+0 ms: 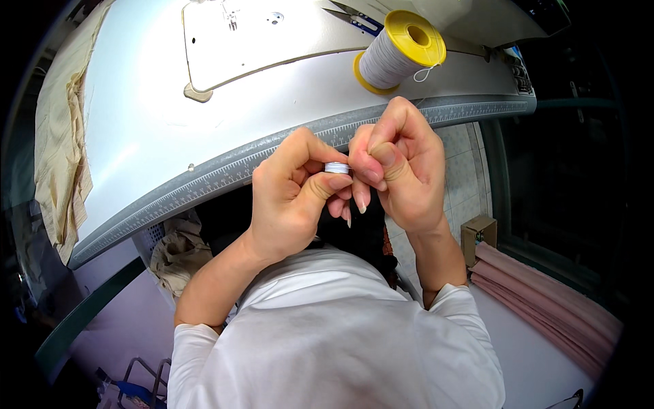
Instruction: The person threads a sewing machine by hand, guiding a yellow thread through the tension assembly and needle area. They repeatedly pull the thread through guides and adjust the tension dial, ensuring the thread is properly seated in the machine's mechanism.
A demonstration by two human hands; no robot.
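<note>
Two hands pinch one bobbin [336, 168]: left hand [293, 194] at 9 o'clock, right hand [398, 163] at 3, axis running between them.

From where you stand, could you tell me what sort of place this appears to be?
Most likely a sewing workstation in a garment workshop. A white sewing table with a ruler-marked edge carries a large yellow-ended spool of white thread, beige fabric drapes its side, and both hands hold a small silver bobbin.
</note>
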